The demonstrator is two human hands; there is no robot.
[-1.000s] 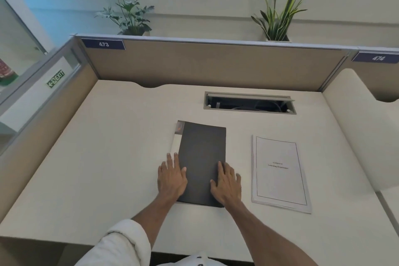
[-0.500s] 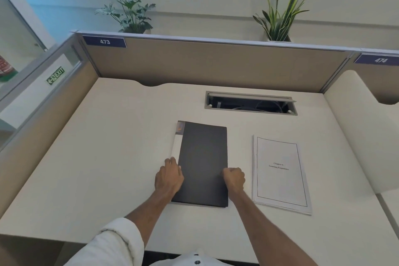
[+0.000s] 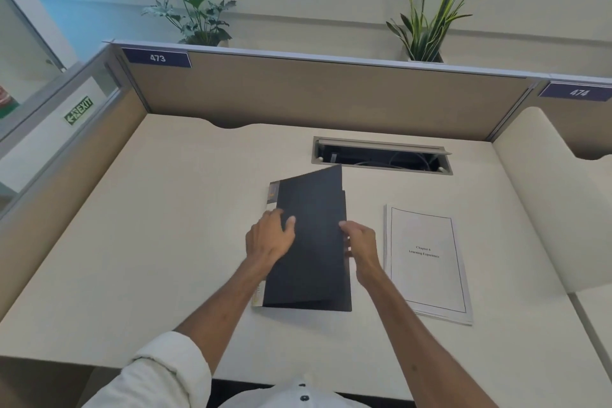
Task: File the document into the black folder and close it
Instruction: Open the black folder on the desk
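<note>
I lift the front cover of the black folder (image 3: 311, 242) on the desk (image 3: 165, 225).

My right hand (image 3: 361, 247) pinches the free right edge of the cover, which is raised a little and tilted. My left hand (image 3: 270, 237) lies flat on the folder near its spine, fingers loosely spread, gripping nothing. The document (image 3: 427, 262) lies flat just beside the folder, to its right, not touching my hand.
</note>
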